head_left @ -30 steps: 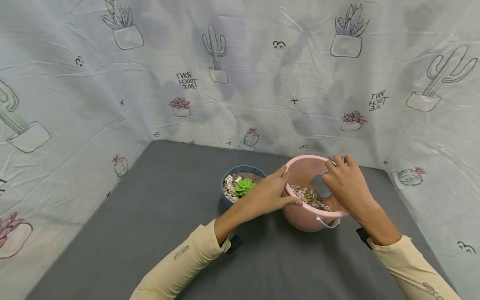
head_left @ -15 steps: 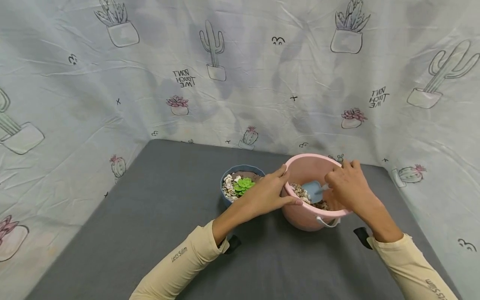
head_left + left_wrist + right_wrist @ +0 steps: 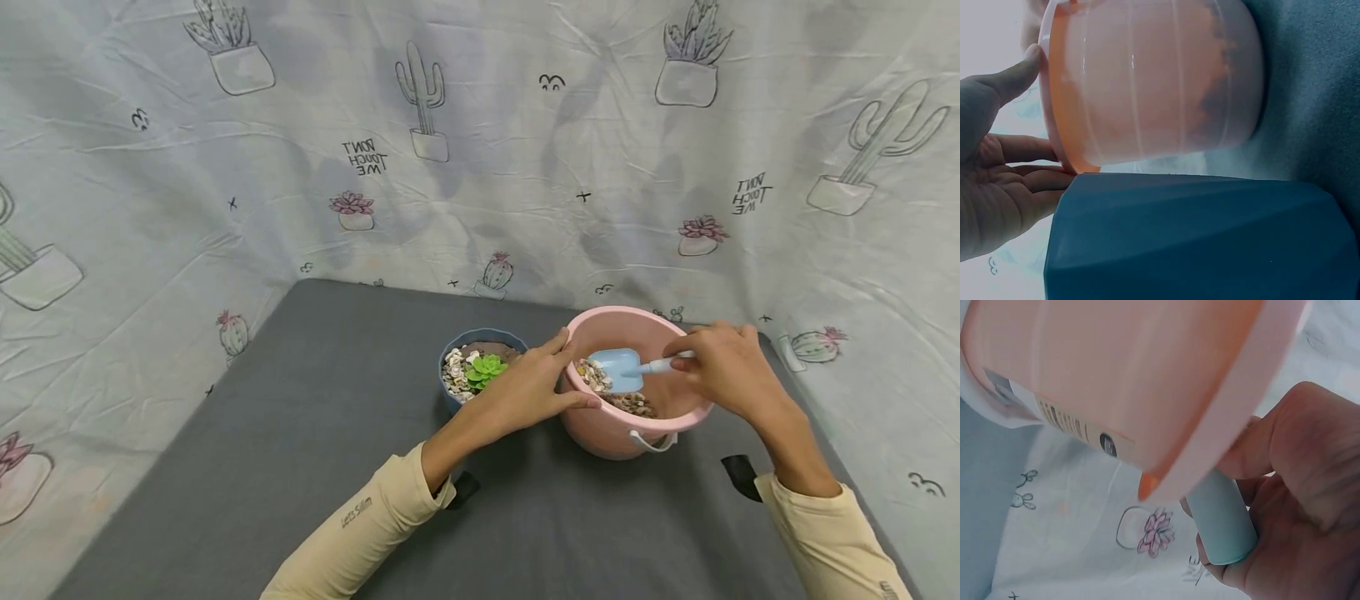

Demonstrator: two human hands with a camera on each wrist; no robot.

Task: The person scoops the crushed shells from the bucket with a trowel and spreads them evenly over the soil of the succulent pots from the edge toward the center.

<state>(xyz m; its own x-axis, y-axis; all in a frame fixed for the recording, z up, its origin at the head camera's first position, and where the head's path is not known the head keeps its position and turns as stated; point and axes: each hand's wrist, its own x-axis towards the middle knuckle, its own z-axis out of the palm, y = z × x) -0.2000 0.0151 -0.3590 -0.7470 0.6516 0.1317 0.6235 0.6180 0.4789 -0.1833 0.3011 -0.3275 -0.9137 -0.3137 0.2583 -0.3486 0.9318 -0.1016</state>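
Observation:
A pink bucket [image 3: 611,437] with a white handle [image 3: 655,444] stands tilted, with a layer of small pebbles [image 3: 633,405] inside. My left hand [image 3: 517,387] rests against its rim at the left, thumb and fingertips spread along the edge with fingers fairly straight. My right hand [image 3: 731,371] grips the handle of a small light-blue shovel [image 3: 618,369] over the bucket's right rim. The shovel's blade lies inside the bucket, pebbles right at its tip. In the right wrist view, the pale handle end [image 3: 1222,519] shows within the curled fingers.
A blue faceted pot [image 3: 452,400] stands just left of the bucket, partly behind my left hand. It holds a green succulent [image 3: 485,372], white pebbles [image 3: 456,371] and brown soil. A cloth printed with cacti [image 3: 427,217] hangs behind the grey tabletop [image 3: 337,417].
My right hand has drawn back to the right and flattened the shovel, its blade now facing up higher in the bucket. The left hand keeps its place on the rim.

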